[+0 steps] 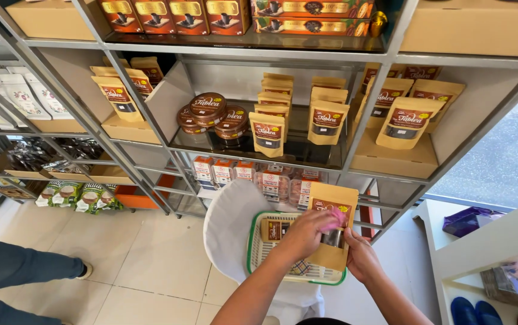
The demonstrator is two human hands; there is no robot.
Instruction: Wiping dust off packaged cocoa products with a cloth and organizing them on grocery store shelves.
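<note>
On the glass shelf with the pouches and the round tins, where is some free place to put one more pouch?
On the glass shelf, bare glass shows between the two pouch rows and in front of the right row. The left end is crowded with stacked round tins. The left hand and right hand hold a kraft pouch over the basket.

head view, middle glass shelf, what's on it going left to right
Stack of round brown tins → left column of kraft stand-up pouches → second column of kraft pouches. Below the shelf, the left hand and right hand hold another kraft pouch over a green-rimmed basket.
</note>
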